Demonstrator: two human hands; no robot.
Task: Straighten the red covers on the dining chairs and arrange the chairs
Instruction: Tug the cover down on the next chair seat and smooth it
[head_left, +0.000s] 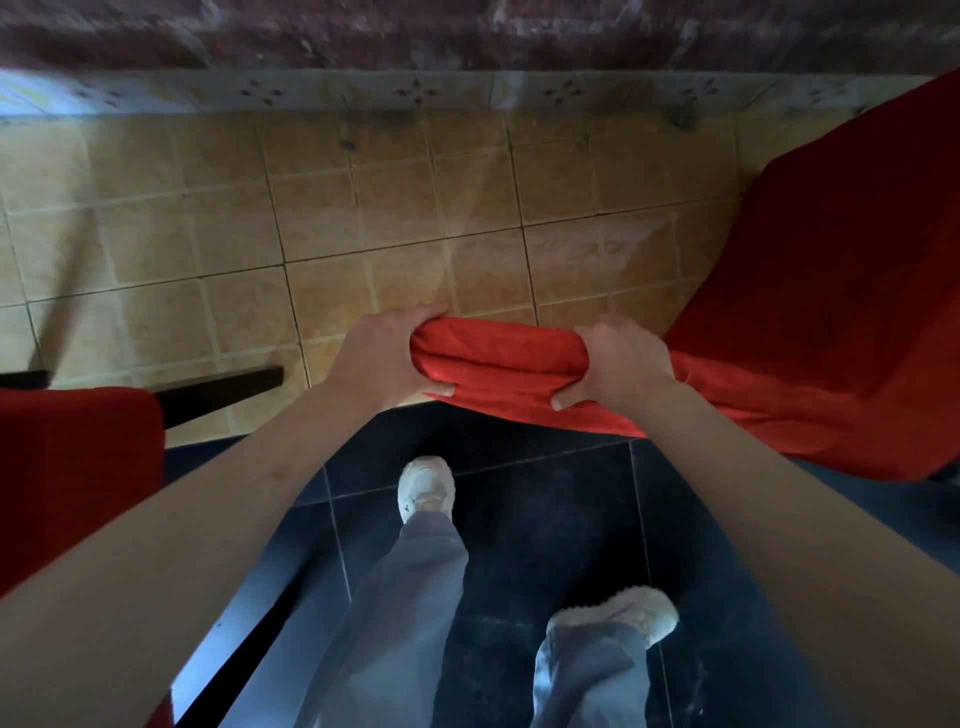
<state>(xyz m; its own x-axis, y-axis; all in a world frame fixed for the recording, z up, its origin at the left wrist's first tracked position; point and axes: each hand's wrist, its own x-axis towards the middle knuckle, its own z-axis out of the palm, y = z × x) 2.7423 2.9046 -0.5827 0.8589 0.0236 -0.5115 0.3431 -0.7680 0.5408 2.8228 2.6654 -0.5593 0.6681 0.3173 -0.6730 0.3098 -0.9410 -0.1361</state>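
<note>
1. Tan tiled floor (363, 218) across the upper half of the view; patterned border strip (415, 93) along its far edge, below a dark reddish wall (467, 31).
2. Dark tiled floor (545, 519) across the lower half, meeting the tan tiles just below the hands.
3. Red-covered chair (841, 270) at right, from the upper right corner down to mid-frame; top of its red cover (498, 358) bunched into a thick roll at centre.
4. Second red-covered chair (72, 467) at left edge, well apart from the first; dark bar (223, 389) just beside it.
5. Grey trouser legs (405, 613) and white shoes (426, 488) on the dark tiles, below the roll.
6. Left hand (384, 358) clamped on the left end of the roll, fingers over the top, thumb beneath.
7. Right hand (618, 364) clamped on the right end, thumb beneath; hands apart, roll between them.
</note>
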